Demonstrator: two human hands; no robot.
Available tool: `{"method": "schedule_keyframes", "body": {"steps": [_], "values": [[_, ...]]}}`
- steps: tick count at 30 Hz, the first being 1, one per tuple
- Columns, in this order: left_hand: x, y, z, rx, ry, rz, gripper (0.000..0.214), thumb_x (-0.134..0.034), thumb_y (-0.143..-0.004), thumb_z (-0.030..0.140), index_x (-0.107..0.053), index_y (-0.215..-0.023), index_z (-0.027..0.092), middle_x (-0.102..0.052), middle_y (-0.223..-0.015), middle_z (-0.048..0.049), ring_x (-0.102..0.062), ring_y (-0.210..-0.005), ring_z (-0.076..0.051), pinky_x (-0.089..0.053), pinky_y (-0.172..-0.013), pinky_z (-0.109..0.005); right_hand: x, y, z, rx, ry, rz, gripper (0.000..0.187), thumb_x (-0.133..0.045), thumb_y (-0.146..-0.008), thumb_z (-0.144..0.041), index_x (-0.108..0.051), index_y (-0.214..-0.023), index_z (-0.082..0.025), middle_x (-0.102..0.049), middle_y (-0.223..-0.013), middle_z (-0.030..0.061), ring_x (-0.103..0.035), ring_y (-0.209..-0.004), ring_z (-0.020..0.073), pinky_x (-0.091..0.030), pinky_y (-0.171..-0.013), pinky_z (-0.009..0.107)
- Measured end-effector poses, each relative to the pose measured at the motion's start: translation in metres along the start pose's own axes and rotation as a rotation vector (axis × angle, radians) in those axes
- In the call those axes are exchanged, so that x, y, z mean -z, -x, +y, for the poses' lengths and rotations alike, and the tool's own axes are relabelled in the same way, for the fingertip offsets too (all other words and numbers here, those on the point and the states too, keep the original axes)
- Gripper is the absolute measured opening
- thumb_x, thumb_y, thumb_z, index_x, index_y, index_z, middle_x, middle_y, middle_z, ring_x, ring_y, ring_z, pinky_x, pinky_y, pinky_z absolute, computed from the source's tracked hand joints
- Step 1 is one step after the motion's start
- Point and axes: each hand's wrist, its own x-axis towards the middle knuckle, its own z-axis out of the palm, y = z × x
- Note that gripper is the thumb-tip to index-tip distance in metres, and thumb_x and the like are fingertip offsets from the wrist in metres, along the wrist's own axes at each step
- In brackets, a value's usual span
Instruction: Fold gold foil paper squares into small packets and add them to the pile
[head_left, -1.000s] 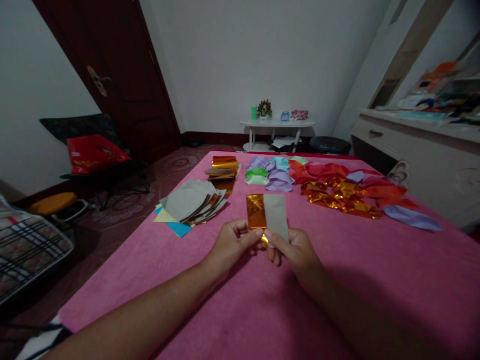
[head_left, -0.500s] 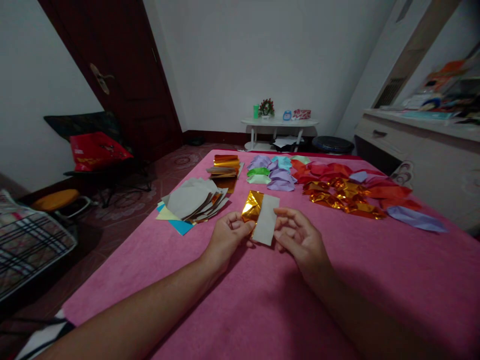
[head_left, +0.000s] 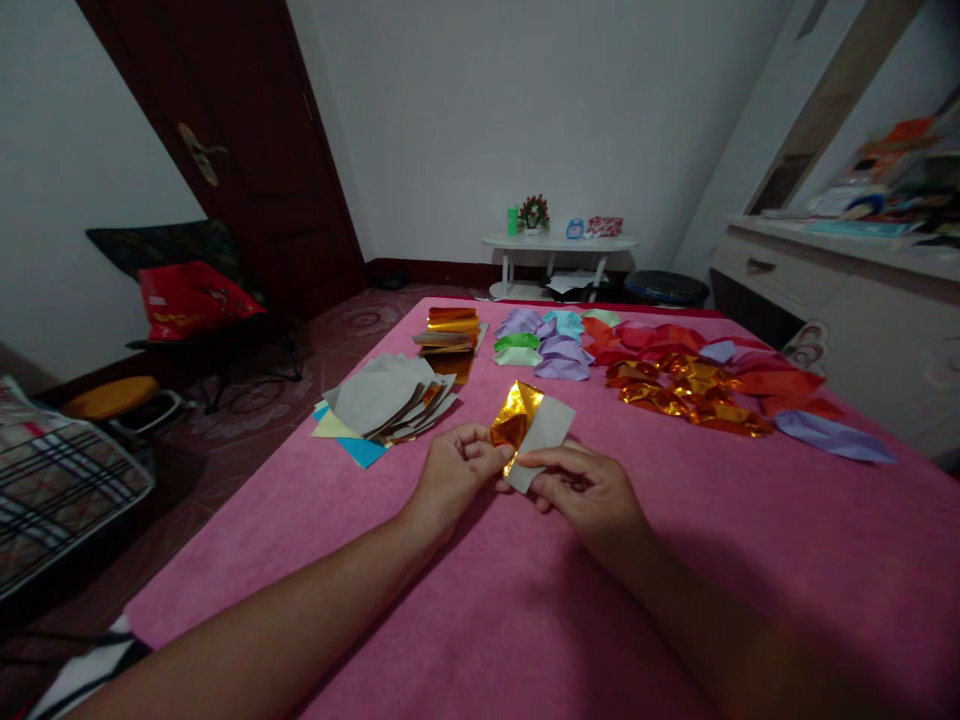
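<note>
Both my hands hold one folded sheet of gold foil paper (head_left: 529, 422) with a grey-white back, just above the pink table cover (head_left: 465, 610). My left hand (head_left: 455, 475) pinches its gold left side between thumb and fingers. My right hand (head_left: 587, 490) pinches the lower grey edge. The sheet tilts to the right, gold face on the left, grey face on the right.
A loose stack of flat sheets (head_left: 386, 405) lies left of my hands. Further back sit a gold foil pile (head_left: 450, 335), pastel folded pieces (head_left: 541, 345) and red and gold folded pieces (head_left: 694, 385). A cabinet (head_left: 847, 320) stands to the right, a white side table (head_left: 559, 255) behind.
The sheet went from upright to tilted right and lower toward the table. My right hand let go briefly with fingers apart, then pinched the lower grey edge again.
</note>
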Motion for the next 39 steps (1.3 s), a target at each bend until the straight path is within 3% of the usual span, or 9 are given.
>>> {"method": "schedule_keyframes", "body": {"steps": [10, 14, 21, 28, 31, 34, 39], "values": [[0.0022, -0.0009, -0.0022, 0.010, -0.061, 0.010, 0.037, -0.081, -0.060, 0.037, -0.056, -0.073, 0.012, -0.062, -0.055, 0.0016, -0.058, -0.046, -0.009, -0.049, -0.048, -0.020, 0.0064, -0.0017, 0.0018, 0.131, 0.214, -0.091, 0.017, -0.060, -0.079, -0.019, -0.074, -0.088, -0.021, -0.061, -0.080, 0.0028, -0.058, -0.059, 0.0105, -0.048, -0.053, 0.022], [0.0012, 0.0009, -0.0010, 0.016, -0.040, -0.018, 0.036, -0.080, -0.062, 0.037, -0.056, -0.073, 0.012, -0.064, -0.055, 0.0001, -0.061, -0.049, -0.011, -0.050, -0.050, -0.020, 0.0070, -0.0031, -0.0005, 0.086, 0.215, -0.077, 0.015, -0.062, -0.081, -0.027, -0.074, -0.080, -0.018, -0.062, -0.074, 0.0028, -0.057, -0.055, 0.0103, -0.046, -0.051, 0.022], [-0.0014, 0.0014, -0.0016, 0.010, -0.003, -0.019, 0.038, -0.082, -0.058, 0.036, -0.056, -0.071, 0.012, -0.064, -0.056, 0.0006, -0.060, -0.049, -0.010, -0.051, -0.051, -0.021, -0.0001, -0.0021, -0.0035, -0.016, -0.018, -0.031, 0.021, -0.068, -0.074, -0.037, -0.072, -0.078, -0.017, -0.066, -0.076, 0.0046, -0.060, -0.057, 0.0122, -0.050, -0.053, 0.024], [0.0008, -0.0014, -0.0047, -0.012, -0.034, -0.011, 0.035, -0.081, -0.061, 0.035, -0.056, -0.070, 0.012, -0.060, -0.052, 0.0022, -0.057, -0.045, -0.009, -0.047, -0.048, -0.019, 0.0026, -0.0024, -0.0029, 0.024, 0.172, -0.138, 0.016, -0.062, -0.079, -0.026, -0.075, -0.074, -0.018, -0.067, -0.068, 0.0024, -0.058, -0.063, 0.0121, -0.046, -0.058, 0.021], [0.0012, -0.0012, -0.0058, -0.017, -0.026, -0.029, 0.035, -0.080, -0.062, 0.035, -0.055, -0.071, 0.012, -0.061, -0.053, 0.0016, -0.058, -0.047, -0.009, -0.048, -0.049, -0.019, 0.0025, -0.0030, -0.0034, 0.002, 0.157, -0.127, 0.017, -0.060, -0.080, -0.028, -0.072, -0.074, -0.017, -0.067, -0.067, 0.0025, -0.057, -0.059, 0.0117, -0.046, -0.056, 0.022], [0.0004, 0.0000, -0.0055, -0.023, -0.006, -0.043, 0.037, -0.081, -0.060, 0.035, -0.054, -0.069, 0.012, -0.061, -0.053, 0.0016, -0.058, -0.047, -0.010, -0.047, -0.049, -0.019, 0.0004, -0.0034, -0.0047, -0.090, 0.000, -0.071, 0.014, -0.063, -0.077, -0.030, -0.066, -0.078, -0.017, -0.070, -0.070, 0.0033, -0.058, -0.054, 0.0110, -0.048, -0.053, 0.023], [-0.0025, 0.0028, -0.0030, 0.005, -0.010, -0.040, 0.039, -0.082, -0.059, 0.037, -0.054, -0.070, 0.012, -0.061, -0.053, 0.0013, -0.060, -0.049, -0.011, -0.049, -0.051, -0.020, -0.0015, -0.0033, -0.0045, -0.198, -0.057, 0.053, 0.021, -0.071, -0.068, -0.034, -0.058, -0.068, -0.017, -0.068, -0.060, 0.0026, -0.056, -0.046, 0.0102, -0.044, -0.045, 0.021]]}}
